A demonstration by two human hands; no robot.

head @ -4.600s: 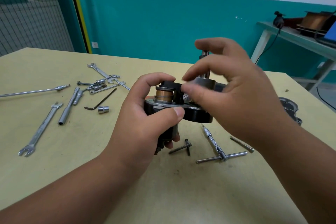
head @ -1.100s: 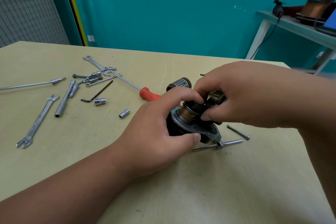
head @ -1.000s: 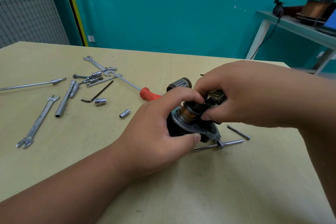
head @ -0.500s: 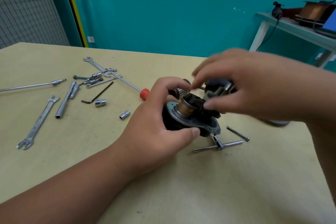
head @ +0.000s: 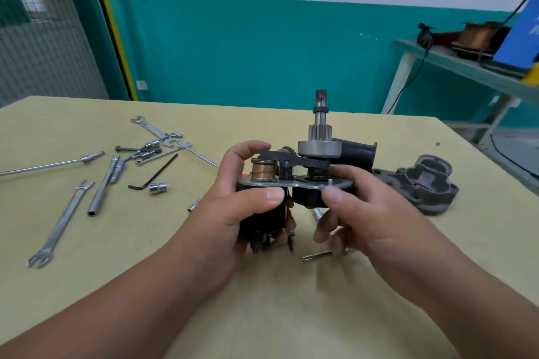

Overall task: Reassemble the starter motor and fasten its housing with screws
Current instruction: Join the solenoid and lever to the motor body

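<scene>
Two hands hold our starter motor [head: 319,148] upright over the worktop [head: 262,309] — left hand [head: 230,224] and right hand [head: 379,218], fingers [head: 262,198] curled round its black bodies — geared shaft up, copper plunger showing.

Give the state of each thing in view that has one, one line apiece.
starter, held upright in both hands, pinion up.
left hand, grips the starter's left end.
right hand, grips its right end.
housing, off the starter, lying on the table at right.
near wrench, lying flat, untouched.
Allen key, lying flat, untouched.
socket, loose beside the Allen key.
</scene>
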